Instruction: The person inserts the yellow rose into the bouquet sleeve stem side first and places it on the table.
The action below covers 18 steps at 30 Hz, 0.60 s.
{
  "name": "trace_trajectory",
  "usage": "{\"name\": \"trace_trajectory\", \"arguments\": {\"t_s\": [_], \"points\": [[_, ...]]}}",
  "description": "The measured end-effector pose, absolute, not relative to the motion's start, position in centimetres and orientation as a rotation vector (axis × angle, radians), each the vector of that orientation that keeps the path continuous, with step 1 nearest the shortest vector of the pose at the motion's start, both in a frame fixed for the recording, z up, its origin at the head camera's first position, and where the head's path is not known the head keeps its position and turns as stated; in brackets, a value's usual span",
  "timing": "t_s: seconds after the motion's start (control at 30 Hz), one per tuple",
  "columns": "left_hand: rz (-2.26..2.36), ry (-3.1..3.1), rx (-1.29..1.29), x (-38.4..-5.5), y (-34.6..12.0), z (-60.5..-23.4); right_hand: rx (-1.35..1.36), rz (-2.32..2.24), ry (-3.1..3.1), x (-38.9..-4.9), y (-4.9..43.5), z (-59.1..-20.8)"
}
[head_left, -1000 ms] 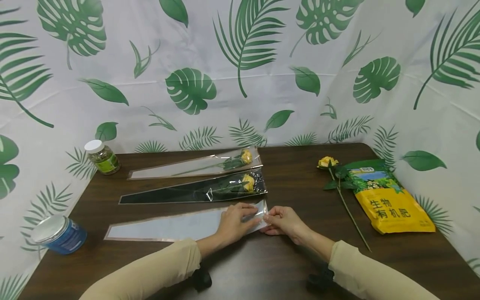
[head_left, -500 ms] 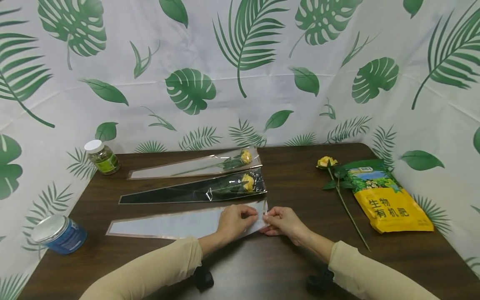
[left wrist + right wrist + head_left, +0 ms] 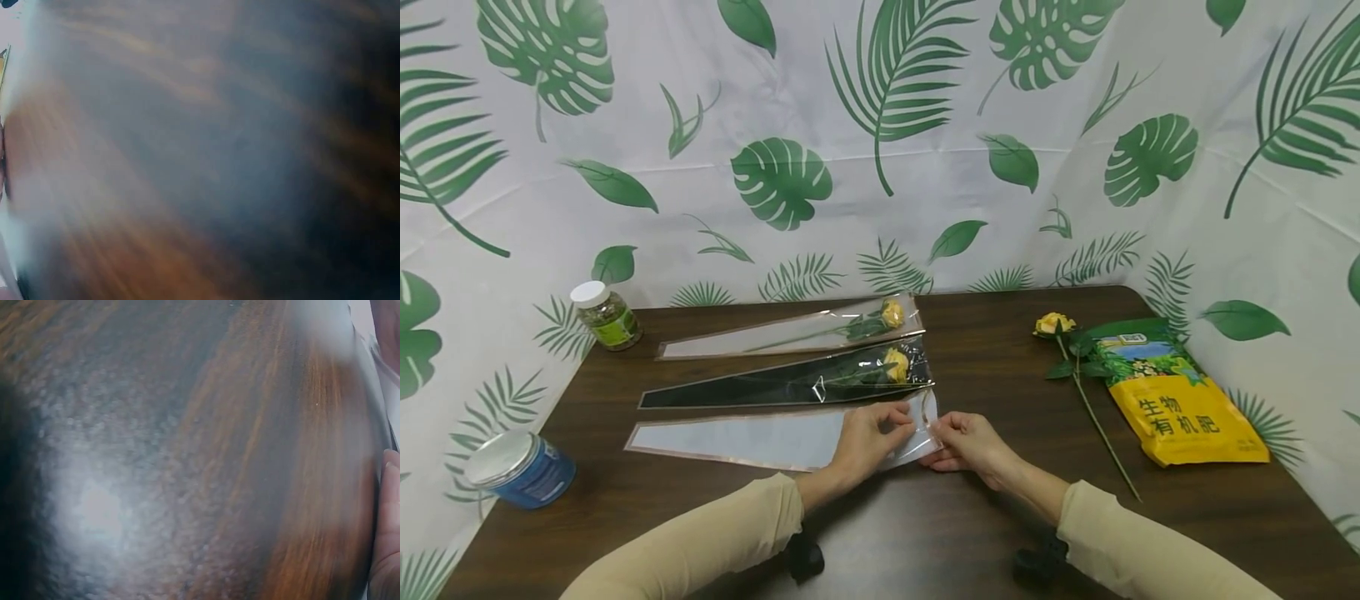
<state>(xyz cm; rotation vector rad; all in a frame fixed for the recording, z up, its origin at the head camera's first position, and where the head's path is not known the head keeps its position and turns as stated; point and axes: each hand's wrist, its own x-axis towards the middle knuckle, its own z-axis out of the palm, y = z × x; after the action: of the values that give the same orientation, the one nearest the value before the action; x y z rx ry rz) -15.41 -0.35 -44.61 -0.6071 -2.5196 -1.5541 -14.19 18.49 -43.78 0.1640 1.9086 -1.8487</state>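
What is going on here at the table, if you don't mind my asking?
A person is handling the wide end of a white sleeve: the right hand pinches its edge, and the left hand pinches it close by. No flower shows inside that one. Behind it lie a black sleeve and a pale sleeve, each with a yellow rose inside. A loose rose lies off to the right, beside a yellow bag.

1. I see a white-lidded jar at the table's far left corner.
2. Blue tin by the left edge.
3. Yellow bag near the right edge.
4. Leaf-printed cloth behind the far edge.
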Motion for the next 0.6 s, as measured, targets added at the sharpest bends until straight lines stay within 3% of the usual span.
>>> {"name": "trace_trajectory", "arguments": {"t_s": [0.6], "points": [[-1.64,-2.434,-0.548,-15.24,-0.11,-44.37,0.104,-1.866,1.861,-14.35,18.07,-43.94]]}}
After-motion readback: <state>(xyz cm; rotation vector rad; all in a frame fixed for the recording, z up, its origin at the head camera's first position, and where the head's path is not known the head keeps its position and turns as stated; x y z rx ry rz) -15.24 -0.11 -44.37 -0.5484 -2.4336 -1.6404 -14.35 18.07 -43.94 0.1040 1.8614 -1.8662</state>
